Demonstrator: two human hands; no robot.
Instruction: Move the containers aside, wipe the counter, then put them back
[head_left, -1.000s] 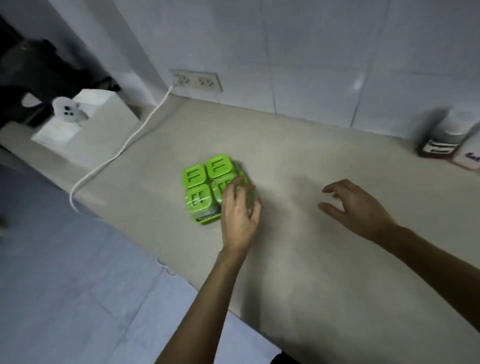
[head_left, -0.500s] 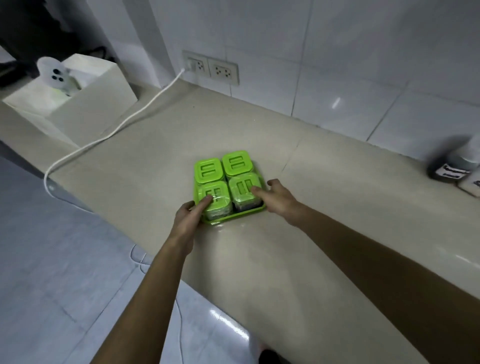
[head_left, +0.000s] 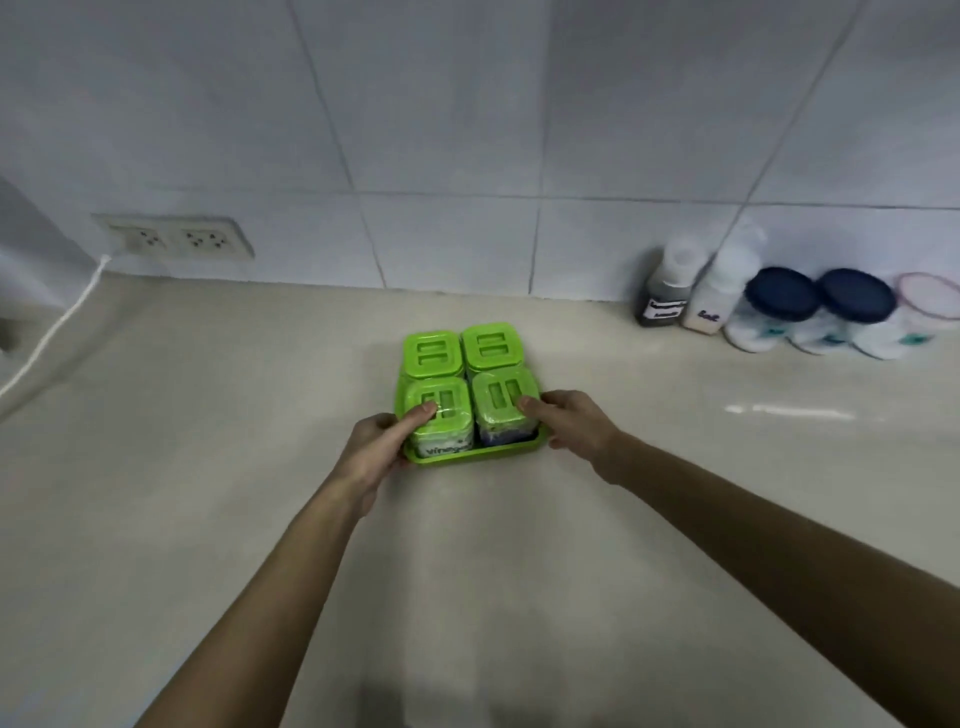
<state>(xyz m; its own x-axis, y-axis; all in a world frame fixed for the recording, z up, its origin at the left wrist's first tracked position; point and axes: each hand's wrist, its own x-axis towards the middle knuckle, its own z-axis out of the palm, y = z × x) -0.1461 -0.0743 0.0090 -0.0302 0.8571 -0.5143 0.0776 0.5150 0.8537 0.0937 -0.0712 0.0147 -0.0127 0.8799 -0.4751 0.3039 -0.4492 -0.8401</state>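
A green tray (head_left: 470, 456) holding several square green-lidded containers (head_left: 460, 353) sits on the beige counter (head_left: 208, 467), roughly mid-depth. My left hand (head_left: 376, 449) grips the tray's near left corner, thumb pressed on the front left lid. My right hand (head_left: 571, 423) grips the tray's right side, thumb on the front right lid. The front left container carries a partly hidden label.
Against the tiled wall at the right stand two small labelled bottles (head_left: 667, 288) and three round jars (head_left: 779, 306), two with dark lids. A double wall socket (head_left: 174, 240) at the left has a white cable (head_left: 57, 327) trailing over the counter.
Both hands closed on the green tray, and it came to the middle of the counter, farther right and nearer the jars. The view swung right, dropping the white box from sight.
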